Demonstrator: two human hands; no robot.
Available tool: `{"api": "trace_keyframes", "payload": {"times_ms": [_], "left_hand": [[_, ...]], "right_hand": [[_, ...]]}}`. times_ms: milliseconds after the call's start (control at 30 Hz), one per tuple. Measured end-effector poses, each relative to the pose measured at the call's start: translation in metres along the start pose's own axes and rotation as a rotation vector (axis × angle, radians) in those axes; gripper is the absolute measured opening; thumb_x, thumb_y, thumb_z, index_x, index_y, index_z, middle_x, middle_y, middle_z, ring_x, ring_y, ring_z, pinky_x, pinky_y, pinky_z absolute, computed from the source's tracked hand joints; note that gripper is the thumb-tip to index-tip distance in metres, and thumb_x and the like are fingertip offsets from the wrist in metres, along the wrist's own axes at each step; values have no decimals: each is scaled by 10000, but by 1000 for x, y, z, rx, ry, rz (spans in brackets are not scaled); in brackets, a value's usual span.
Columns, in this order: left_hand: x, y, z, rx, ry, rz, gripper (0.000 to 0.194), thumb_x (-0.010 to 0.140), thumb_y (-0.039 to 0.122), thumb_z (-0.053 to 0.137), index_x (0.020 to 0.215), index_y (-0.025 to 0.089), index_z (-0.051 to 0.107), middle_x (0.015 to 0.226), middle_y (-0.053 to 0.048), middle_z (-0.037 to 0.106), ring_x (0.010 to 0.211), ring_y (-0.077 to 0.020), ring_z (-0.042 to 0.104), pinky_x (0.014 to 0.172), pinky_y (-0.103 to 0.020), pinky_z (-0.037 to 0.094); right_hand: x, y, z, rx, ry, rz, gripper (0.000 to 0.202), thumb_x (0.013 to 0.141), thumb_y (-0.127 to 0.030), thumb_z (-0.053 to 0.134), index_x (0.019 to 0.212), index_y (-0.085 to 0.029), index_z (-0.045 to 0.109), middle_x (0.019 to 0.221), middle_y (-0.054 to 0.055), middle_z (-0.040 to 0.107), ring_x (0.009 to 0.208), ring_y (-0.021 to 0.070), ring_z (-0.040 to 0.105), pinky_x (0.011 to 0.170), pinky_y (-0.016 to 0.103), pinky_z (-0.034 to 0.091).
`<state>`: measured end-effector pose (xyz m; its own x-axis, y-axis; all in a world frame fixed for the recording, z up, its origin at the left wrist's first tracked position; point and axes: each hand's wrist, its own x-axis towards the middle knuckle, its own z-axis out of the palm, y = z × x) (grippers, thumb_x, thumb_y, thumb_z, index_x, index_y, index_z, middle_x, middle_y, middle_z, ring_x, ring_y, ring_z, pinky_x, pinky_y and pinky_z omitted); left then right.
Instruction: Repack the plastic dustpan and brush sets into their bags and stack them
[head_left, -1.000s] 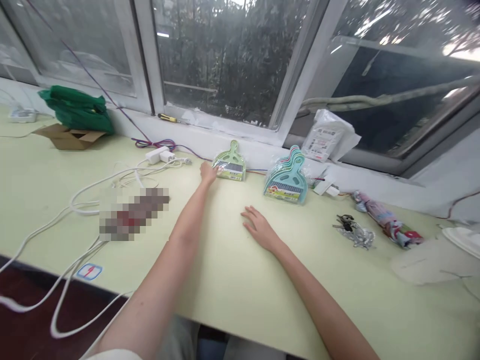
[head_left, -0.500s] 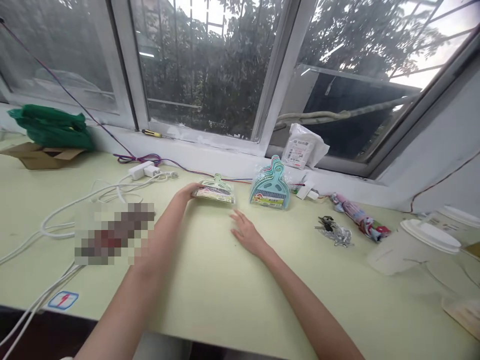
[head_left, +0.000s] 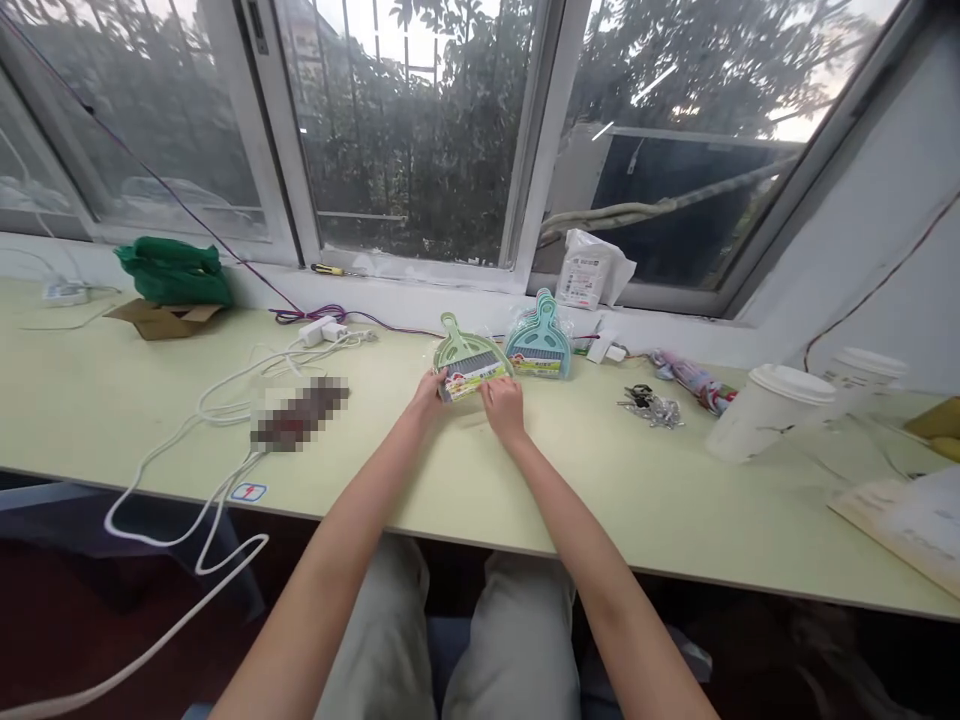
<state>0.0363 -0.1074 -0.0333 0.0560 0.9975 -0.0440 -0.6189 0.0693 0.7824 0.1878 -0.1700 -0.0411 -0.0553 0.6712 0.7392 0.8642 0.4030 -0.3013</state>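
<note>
A green dustpan and brush set (head_left: 466,362) in clear wrapping is raised and tilted above the table, its handle pointing up and left. My left hand (head_left: 429,388) grips its lower left corner. Closed fingers of my right hand (head_left: 503,405) pinch the lower right edge, by the printed label. Just behind and to the right, a stack of wrapped teal dustpan sets (head_left: 541,340) leans against the wall below the window.
White cables (head_left: 202,405) and a blurred-out object (head_left: 300,415) lie on the left, near an open cardboard box (head_left: 161,318). Keys (head_left: 651,406), a folded umbrella (head_left: 694,380) and white cups (head_left: 769,410) stand or lie right. The table's front edge (head_left: 487,546) crosses below.
The green set now stands more upright, facing the camera. My right hand has moved to it and closed on its edge. The view has shifted, showing my legs and the table's front edge.
</note>
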Motion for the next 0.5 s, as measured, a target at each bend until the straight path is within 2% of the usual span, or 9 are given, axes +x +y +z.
{"api": "trace_keyframes", "payload": {"times_ms": [100, 200, 300, 400, 500], "left_hand": [[-16, -5, 2, -24, 85, 11, 353, 790, 78, 596, 1108, 198, 503, 854, -24, 663, 664, -127, 643, 683, -269, 547], [-30, -6, 2, -57, 155, 76, 578, 782, 31, 569, 1262, 287, 372, 1076, -27, 647, 771, -120, 655, 705, -248, 547], [-39, -5, 3, -44, 188, 92, 795, 740, -6, 584, 1341, 362, 217, 1214, -18, 599, 815, -108, 652, 685, -221, 534], [-42, -6, 3, 23, 112, 91, 876, 674, 12, 662, 1340, 372, 221, 1201, -13, 604, 793, -104, 650, 660, -206, 515], [-42, -7, 1, 122, -67, 63, 749, 627, 114, 755, 1247, 311, 384, 1089, -14, 644, 739, -111, 649, 654, -223, 504]], "right_hand": [[-6, 1, -5, 163, 10, 113, 403, 961, -297, 373, 736, -182, 687, 759, 66, 709, 869, 207, 611, 860, 327, 388], [-10, 4, -8, 420, -78, 297, 453, 936, -377, 408, 621, -190, 675, 646, 40, 703, 719, 180, 651, 810, 289, 440], [-9, 8, -8, 617, -100, 522, 376, 851, -460, 529, 651, -183, 687, 594, 28, 698, 645, 176, 664, 728, 270, 485], [-7, 16, -4, 776, -74, 711, 284, 707, -450, 696, 729, -167, 682, 558, 19, 681, 588, 168, 653, 610, 249, 505], [-7, 29, 3, 884, 7, 834, 306, 584, -375, 796, 737, -157, 647, 612, 21, 690, 626, 164, 668, 573, 233, 520]]}}
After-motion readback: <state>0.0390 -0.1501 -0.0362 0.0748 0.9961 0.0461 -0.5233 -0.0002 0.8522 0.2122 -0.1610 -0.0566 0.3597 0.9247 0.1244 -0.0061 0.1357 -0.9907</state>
